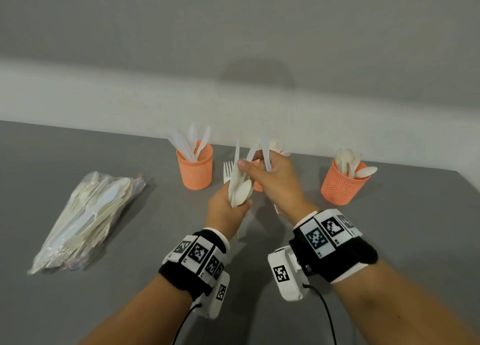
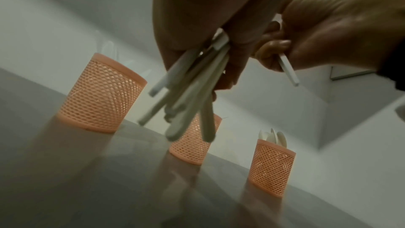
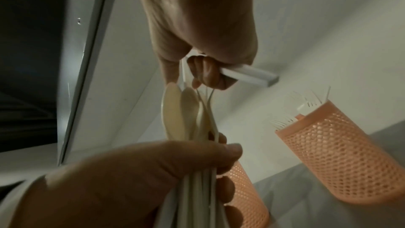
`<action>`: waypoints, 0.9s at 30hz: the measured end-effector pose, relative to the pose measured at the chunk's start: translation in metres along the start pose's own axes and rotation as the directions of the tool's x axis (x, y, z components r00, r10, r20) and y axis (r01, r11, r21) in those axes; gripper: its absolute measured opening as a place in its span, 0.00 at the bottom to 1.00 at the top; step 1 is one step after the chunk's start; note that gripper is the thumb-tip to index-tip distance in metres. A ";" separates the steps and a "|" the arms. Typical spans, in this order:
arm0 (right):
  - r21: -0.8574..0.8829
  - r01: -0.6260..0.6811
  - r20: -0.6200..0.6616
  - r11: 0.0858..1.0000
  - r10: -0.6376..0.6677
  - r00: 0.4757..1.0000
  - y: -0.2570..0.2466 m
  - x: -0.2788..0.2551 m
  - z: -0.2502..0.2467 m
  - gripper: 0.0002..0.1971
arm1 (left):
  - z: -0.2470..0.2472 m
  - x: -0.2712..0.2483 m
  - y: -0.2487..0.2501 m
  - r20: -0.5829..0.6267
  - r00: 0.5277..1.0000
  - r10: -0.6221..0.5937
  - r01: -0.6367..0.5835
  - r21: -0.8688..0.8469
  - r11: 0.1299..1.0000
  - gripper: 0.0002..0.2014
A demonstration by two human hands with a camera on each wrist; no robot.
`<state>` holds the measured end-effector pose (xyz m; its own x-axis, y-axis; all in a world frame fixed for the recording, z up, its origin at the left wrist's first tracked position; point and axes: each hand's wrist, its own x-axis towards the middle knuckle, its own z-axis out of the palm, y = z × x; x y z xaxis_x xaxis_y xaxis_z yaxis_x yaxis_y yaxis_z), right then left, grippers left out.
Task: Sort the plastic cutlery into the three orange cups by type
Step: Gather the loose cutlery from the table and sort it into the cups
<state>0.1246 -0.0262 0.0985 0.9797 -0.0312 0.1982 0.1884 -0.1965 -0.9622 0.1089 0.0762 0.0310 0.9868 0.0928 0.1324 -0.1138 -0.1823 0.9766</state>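
Observation:
Three orange mesh cups stand in a row on the grey table. The left cup (image 1: pixel 194 168) holds knives, the right cup (image 1: pixel 342 186) holds spoons, and the middle cup (image 3: pixel 342 153) holds forks and is mostly hidden behind my hands in the head view. My left hand (image 1: pixel 230 207) grips a mixed bundle of cutlery (image 1: pixel 240 188) upright by its handles (image 2: pixel 186 96). My right hand (image 1: pixel 262 164) is curled round a white knife (image 1: pixel 262 142), whose handle (image 3: pixel 247 75) sticks out below the fist. Its thumb touches the top of the bundle.
A clear plastic bag (image 1: pixel 85 222) full of more cutlery lies on the table to the left. A pale wall runs close behind the cups. Bare grey table (image 1: pixel 389 240) shows in front of the cups and to the right.

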 end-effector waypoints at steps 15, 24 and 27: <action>0.490 -0.006 -0.157 0.871 0.095 0.983 -0.016 0.043 -0.039 0.12 | -0.028 0.002 -0.007 0.339 0.934 -0.112 0.127 -0.024 0.992 0.11; 0.178 -0.278 0.399 0.944 0.189 0.897 0.015 0.025 -0.021 0.02 | -0.037 0.002 -0.001 0.507 0.850 -0.142 0.342 -0.327 0.881 0.07; 0.155 -0.296 0.403 0.942 0.213 0.890 0.015 0.037 -0.004 0.02 | -0.049 0.015 -0.007 0.536 0.835 -0.123 0.349 -0.343 0.872 0.07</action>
<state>0.1632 -0.0337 0.0922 0.9397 0.3259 -0.1037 -0.1016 -0.0235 -0.9945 0.1189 0.1266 0.0343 0.8999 -0.4243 -0.1007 0.2054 0.2088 0.9562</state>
